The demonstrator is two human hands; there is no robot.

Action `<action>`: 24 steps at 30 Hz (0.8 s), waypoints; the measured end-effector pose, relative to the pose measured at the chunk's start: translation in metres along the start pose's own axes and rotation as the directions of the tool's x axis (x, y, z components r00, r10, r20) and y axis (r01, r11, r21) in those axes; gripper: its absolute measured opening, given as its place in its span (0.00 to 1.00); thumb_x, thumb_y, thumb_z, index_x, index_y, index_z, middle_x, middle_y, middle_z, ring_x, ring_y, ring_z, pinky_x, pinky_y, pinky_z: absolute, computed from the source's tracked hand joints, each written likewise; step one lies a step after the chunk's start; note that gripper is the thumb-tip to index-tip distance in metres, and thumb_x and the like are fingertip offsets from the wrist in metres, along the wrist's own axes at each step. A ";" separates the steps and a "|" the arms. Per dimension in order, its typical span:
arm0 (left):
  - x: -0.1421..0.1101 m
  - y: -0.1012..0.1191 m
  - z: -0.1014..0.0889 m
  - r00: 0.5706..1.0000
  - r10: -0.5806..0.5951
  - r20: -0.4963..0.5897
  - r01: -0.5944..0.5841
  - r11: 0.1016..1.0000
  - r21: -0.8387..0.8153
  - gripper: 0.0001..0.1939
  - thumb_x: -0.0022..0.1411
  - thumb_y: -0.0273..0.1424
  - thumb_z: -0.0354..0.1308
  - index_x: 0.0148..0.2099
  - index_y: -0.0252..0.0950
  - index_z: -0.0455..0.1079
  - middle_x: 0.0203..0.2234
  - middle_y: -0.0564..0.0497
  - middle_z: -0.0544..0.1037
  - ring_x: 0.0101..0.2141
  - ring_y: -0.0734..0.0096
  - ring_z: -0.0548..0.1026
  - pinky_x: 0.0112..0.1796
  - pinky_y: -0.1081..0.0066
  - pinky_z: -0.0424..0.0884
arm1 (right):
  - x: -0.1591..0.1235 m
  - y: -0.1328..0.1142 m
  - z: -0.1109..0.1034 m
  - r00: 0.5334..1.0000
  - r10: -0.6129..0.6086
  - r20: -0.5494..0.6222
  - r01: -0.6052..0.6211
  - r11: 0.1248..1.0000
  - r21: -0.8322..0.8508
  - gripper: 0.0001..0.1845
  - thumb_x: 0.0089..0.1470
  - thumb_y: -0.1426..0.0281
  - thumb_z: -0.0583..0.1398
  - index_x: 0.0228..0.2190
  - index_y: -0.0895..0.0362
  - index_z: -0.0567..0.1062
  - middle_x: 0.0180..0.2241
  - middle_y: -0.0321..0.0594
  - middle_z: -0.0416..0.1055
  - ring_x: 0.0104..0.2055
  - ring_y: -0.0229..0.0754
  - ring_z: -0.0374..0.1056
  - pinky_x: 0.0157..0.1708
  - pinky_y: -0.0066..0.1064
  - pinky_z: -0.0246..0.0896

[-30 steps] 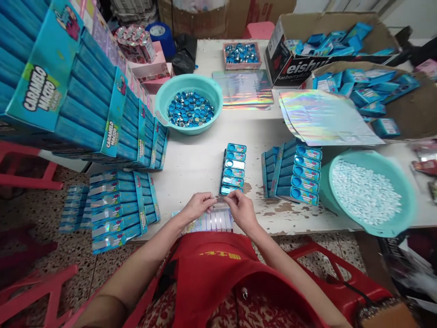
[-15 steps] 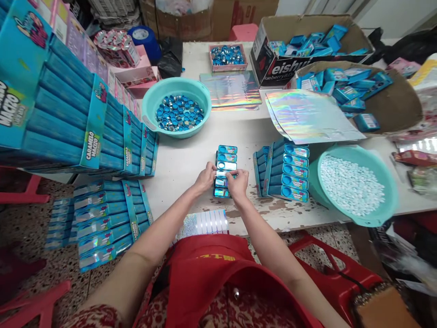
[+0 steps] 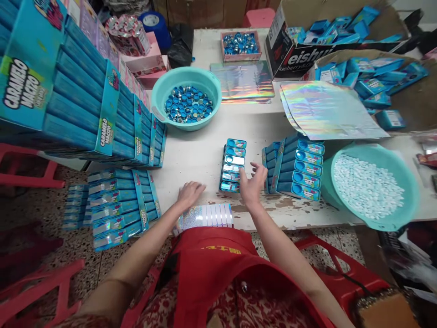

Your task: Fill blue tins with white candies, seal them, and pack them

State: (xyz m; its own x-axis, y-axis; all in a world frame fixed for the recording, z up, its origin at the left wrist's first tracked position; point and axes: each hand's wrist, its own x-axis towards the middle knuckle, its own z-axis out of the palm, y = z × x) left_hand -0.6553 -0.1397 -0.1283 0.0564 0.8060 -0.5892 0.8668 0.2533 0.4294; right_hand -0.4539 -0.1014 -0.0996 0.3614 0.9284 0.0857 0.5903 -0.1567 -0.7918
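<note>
Desk: white, with paint worn off in patches towards its near edge.
Cap bowl: turquoise, at the far left, holding small blue-and-silver caps.
Pink tray: it stood beyond that bowl, to its right, with more caps inside.
Flat foil sheets: these lay between the cap bowl and the black-printed carton, which held loose blue packs.
Loose foil sheets: they lay in front of that carton, above the far end of the larger tin block.
Tablet bowl: turquoise, at the right, full of white tablets.
Left stack: blue packs marked CARAMELO rose high there.
In the way: the larger tin block stood just right of the right hand, closing off that side.
Short tin row: six tins stood between the hands, silvery strips on the lower ones.
Right hand: thumb and fingers were spread, thumb at the row's right edge; whether it touched could not be told.
Left hand: fingers extended low over the desk, holding nothing, apart from the row.
Sticker sheet: it lay nearest the body, below the row.
</note>
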 end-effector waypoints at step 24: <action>-0.030 -0.048 0.020 0.980 -0.187 0.061 0.193 0.975 -0.113 0.08 0.53 0.29 0.54 0.32 0.36 0.74 0.28 0.50 0.78 0.31 0.68 0.73 0.31 0.73 0.63 | -0.101 -0.008 0.038 0.334 -0.196 0.922 0.626 0.777 -0.062 0.06 0.56 0.71 0.57 0.34 0.57 0.74 0.37 0.46 0.72 0.42 0.46 0.65 0.39 0.33 0.57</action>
State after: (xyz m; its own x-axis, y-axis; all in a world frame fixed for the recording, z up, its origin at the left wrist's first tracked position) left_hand -0.6884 -0.1869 -0.1445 -0.0764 0.7103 -0.6997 0.8000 0.4625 0.3822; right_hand -0.5222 -0.1810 -0.1252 -0.6604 0.6514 -0.3736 0.7296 0.4389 -0.5244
